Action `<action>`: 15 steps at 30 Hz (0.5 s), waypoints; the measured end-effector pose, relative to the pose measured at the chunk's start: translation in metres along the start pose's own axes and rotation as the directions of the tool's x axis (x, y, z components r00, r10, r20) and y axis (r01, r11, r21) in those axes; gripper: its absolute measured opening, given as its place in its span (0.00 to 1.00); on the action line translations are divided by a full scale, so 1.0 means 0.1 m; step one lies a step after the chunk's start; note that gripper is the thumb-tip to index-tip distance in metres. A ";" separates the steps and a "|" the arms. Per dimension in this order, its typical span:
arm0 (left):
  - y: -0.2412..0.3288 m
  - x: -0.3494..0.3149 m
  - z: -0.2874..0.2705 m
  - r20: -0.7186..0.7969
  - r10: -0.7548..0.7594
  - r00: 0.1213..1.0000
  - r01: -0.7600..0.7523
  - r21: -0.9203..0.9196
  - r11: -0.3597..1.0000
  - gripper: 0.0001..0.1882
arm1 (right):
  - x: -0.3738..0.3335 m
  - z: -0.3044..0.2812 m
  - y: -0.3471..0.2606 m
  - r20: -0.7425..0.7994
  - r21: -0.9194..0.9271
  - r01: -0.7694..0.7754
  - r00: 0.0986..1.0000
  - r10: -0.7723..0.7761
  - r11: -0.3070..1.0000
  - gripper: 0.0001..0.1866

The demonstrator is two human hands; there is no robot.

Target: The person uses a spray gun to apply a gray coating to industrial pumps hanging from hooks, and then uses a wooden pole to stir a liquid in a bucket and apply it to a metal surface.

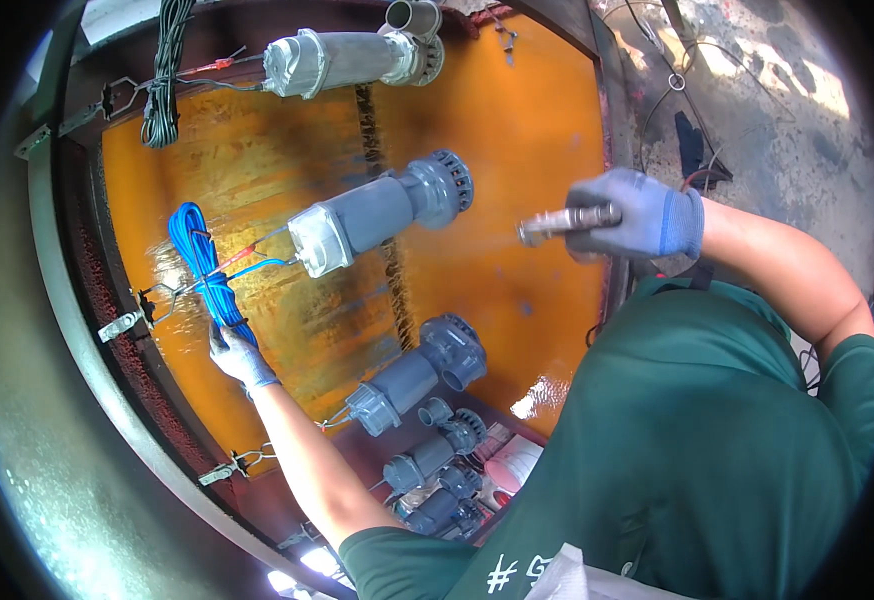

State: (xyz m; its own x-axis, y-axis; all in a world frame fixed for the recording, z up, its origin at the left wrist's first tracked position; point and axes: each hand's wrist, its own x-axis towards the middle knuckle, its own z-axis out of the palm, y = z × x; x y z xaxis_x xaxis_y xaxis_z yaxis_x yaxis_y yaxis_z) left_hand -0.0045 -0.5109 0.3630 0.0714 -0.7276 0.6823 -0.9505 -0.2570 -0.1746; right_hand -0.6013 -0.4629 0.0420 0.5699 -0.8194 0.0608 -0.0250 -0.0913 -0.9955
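Observation:
My right hand [642, 210], in a grey-blue glove, is closed around a metal spray gun [555, 224]. The gun's tip points left at a submersible pump [372, 213], and a faint mist hangs between them. Grey coats most of that pump; its left end cap looks paler and silvery. It hangs from a hook, joined to a coil of blue cable [197, 245]. My left hand [242, 360], also gloved, has its fingers closed on the lower end of this coil. The gun's trigger is hidden by my fingers.
A paler pump [342, 62] with a dark cable coil [162, 100] hangs beyond. Nearer me hangs another grey pump [417, 375], with several more below it. Behind them stands an orange, paint-stained panel [527, 110]. A dark metal rail [67, 270] curves along the left; hoses [692, 95] lie at right.

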 end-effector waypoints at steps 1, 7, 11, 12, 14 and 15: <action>0.03 0.02 0.00 0.000 0.009 1.000 -0.009 0.069 0.998 0.20 | -0.02 -0.01 -0.03 0.105 0.011 0.005 0.994 -0.006 1.000 0.13; -0.07 0.17 -0.01 0.060 -0.027 0.998 0.029 -0.033 0.999 0.18 | 0.03 -0.06 -0.18 -0.245 0.129 -0.079 0.963 0.109 0.988 0.13; -0.06 0.19 0.07 0.103 -0.110 0.989 0.126 -0.168 0.978 0.18 | -0.05 -0.08 -0.20 0.021 0.126 -0.008 1.000 0.005 0.992 0.13; -0.14 0.22 0.02 0.121 -0.136 0.983 0.159 -0.201 0.967 0.18 | -0.08 -0.12 -0.32 0.117 0.097 -0.036 0.993 0.024 0.995 0.13; 0.22 0.18 0.08 0.149 -0.196 0.969 0.226 -0.229 0.947 0.18 | -0.07 -0.12 -0.30 -0.005 0.019 -0.018 1.000 0.018 1.000 0.12; 0.09 0.20 0.00 0.142 -0.200 0.970 0.227 -0.217 0.949 0.18 | -0.06 -0.10 -0.29 -0.097 0.050 0.021 0.995 -0.016 0.999 0.11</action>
State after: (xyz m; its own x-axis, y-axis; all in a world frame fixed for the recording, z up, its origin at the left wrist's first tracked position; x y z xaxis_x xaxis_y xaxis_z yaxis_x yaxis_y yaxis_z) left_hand -0.0116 -0.5279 0.3746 0.3021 -0.7441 0.5959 -0.9517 -0.2714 0.1436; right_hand -0.6124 -0.4607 0.0708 0.4875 -0.8692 0.0833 0.0274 -0.0801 -0.9964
